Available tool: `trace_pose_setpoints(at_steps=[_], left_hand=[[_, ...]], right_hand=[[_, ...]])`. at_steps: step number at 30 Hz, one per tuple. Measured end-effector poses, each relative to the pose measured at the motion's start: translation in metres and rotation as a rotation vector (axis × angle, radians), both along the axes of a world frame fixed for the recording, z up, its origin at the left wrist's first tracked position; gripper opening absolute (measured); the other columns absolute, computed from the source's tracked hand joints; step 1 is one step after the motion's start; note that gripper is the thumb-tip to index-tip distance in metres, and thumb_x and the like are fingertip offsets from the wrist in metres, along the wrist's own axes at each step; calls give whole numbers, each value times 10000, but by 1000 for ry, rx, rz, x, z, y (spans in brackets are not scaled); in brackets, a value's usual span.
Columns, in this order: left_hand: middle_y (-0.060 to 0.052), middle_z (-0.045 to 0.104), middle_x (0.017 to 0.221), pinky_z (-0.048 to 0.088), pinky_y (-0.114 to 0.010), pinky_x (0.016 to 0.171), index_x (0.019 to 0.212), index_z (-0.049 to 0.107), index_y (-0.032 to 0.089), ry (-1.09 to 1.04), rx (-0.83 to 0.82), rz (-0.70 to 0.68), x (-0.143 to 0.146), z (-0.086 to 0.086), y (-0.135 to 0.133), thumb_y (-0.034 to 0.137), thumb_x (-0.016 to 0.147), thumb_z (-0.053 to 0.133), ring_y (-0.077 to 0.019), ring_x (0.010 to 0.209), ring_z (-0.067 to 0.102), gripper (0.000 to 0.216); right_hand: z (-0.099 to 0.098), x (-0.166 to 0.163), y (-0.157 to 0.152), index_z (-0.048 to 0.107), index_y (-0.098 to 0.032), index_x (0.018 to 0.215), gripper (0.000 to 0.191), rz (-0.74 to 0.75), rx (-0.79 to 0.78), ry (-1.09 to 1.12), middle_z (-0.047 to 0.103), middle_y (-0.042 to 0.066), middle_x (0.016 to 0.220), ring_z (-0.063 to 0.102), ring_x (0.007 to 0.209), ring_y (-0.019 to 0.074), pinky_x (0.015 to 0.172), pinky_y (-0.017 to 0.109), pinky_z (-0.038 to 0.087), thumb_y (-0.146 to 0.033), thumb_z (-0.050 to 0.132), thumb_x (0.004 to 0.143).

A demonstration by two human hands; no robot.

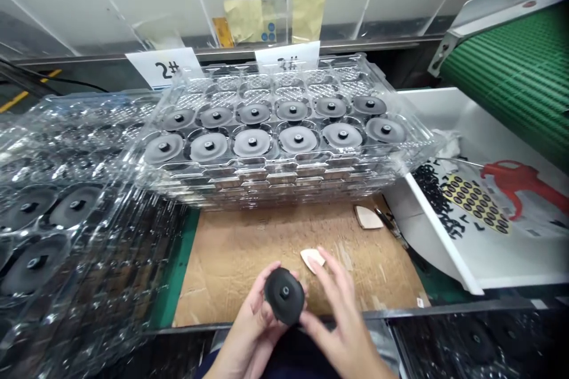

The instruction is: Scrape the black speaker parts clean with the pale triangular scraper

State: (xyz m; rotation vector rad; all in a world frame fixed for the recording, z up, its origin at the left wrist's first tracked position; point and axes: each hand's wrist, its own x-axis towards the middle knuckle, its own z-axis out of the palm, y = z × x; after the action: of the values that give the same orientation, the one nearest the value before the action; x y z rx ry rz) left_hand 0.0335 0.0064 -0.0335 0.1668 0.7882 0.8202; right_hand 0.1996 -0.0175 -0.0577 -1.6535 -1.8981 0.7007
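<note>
Left hand point(255, 325) cradles the black disc point(279, 303), while right hand point(344, 323) pinches a white pad point(306, 256) at the disc's one o'clock!

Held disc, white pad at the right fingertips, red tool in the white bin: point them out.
Held disc point(285, 292): head view, on its central hub.
White pad point(307, 254): head view, on its uncovered left part.
Red tool point(516, 180): head view, on its body.
</note>
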Motion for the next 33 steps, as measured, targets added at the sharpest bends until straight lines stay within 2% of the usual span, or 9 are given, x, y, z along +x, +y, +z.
trace_pose_setpoints(at_steps=[3, 6, 9, 14, 20, 25, 28, 31, 33], left_hand=[[-73, 561, 1225, 319, -429, 1013, 1156, 527, 320, -9, 30, 67, -14, 2, 4, 399, 630, 706, -272, 1095, 548, 562], [-78, 560, 1231, 334, -415, 1007, 1185, 503, 316, -6, 40, 113, -25, 2, 5, 389, 639, 701, -269, 1103, 544, 585], [-91, 548, 1251, 348, -405, 998, 1222, 467, 308, -23, 54, 169, -31, 4, 1, 376, 659, 690, -272, 1122, 530, 609], [-112, 514, 1292, 339, -412, 1002, 1251, 439, 281, -51, 61, 186, -39, 9, -5, 375, 665, 685, -287, 1148, 503, 643], [-98, 553, 1238, 286, -427, 1040, 1231, 476, 252, -71, 38, 217, -48, 10, -2, 302, 671, 699, -276, 1154, 496, 605], [-79, 580, 1199, 338, -369, 1008, 1188, 519, 245, -51, 60, 197, -42, 14, -3, 277, 658, 713, -237, 1116, 520, 565], [-58, 634, 1088, 415, -309, 929, 1143, 558, 239, -44, 55, 133, -37, 19, -5, 279, 680, 694, -198, 1010, 579, 484], [-33, 644, 1078, 471, -232, 802, 1084, 596, 259, -17, 50, 155, -38, 24, -6, 260, 634, 731, -166, 934, 604, 470], [-44, 645, 1080, 478, -248, 793, 1064, 611, 244, -3, 66, 167, -39, 28, -6, 290, 605, 749, -181, 928, 606, 482]], right_hand=[[-25, 13, 13, 381, -299, 1310, 498, -119, 79, -147, 360, 91, 1341, 378, 1156, 318, 904, 529, 375, -305, 506, 829], [-52, 18, 30, 532, -268, 1194, 377, -110, 95, -141, 507, 104, 1177, 471, 1003, 298, 835, 525, 410, -242, 477, 822], [-58, 19, 45, 582, -225, 1121, 341, -127, 93, -100, 540, 110, 1083, 507, 957, 269, 818, 483, 433, -183, 405, 833], [-33, -3, 40, 530, -198, 1160, 314, -58, 49, 34, 598, 92, 1070, 579, 962, 217, 805, 363, 491, -258, 403, 878], [-9, -39, 26, 636, -220, 920, 184, 117, -21, 180, 689, 26, 852, 653, 765, 167, 678, 259, 533, -238, 468, 846], [53, -53, 38, 541, -215, 1062, 218, 35, -2, 275, 628, 55, 962, 612, 804, 152, 666, 244, 504, -252, 422, 883], [89, -69, 36, 523, -213, 1079, 236, 193, 63, 347, 594, 53, 945, 579, 831, 149, 730, 258, 477, -183, 426, 866], [104, -78, 38, 552, -226, 981, 208, 391, -78, 322, 595, 10, 867, 573, 758, 114, 678, 212, 465, -123, 423, 854], [105, -82, 40, 560, -225, 949, 196, 401, -78, 289, 594, 3, 862, 572, 767, 111, 687, 210, 460, -120, 423, 857]])
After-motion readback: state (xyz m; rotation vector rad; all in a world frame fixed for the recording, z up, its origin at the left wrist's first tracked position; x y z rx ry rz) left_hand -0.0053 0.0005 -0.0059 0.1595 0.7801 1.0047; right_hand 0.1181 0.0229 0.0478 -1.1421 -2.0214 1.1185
